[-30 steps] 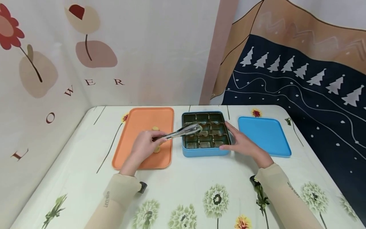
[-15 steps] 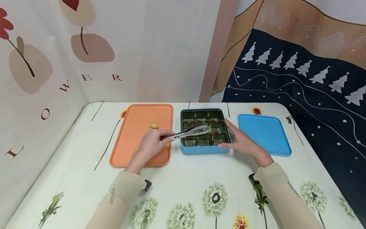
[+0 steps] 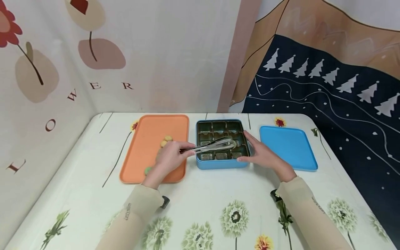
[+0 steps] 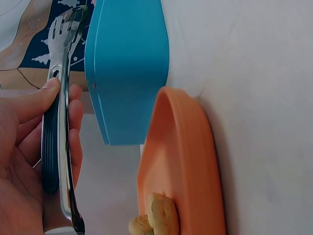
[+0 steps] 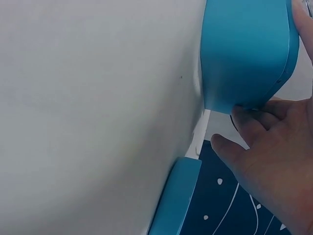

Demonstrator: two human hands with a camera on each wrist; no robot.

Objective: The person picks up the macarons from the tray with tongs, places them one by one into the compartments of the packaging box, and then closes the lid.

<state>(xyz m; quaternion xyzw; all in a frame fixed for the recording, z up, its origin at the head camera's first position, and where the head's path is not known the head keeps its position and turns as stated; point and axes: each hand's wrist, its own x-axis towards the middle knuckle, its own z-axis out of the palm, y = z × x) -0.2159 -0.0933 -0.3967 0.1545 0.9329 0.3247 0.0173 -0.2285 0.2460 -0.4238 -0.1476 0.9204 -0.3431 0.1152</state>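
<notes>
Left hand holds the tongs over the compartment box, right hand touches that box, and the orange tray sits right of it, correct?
The side is wrong: the head view shows the orange tray left of the compartment box. The rest stands.

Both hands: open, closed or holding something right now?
Left hand: closed, holding the tongs.
Right hand: holding the blue box at its right side.

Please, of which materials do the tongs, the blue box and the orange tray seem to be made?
Tongs: most likely polished metal, with silvery, mirror-like highlights; the dark ribbed handle panel may be plastic or rubber.
Blue box: smooth, softly glossy, evenly coloured; painted metal or plastic, I cannot tell.
Orange tray: probably moulded plastic, rather matte, by its even colour and rounded rim.
</notes>
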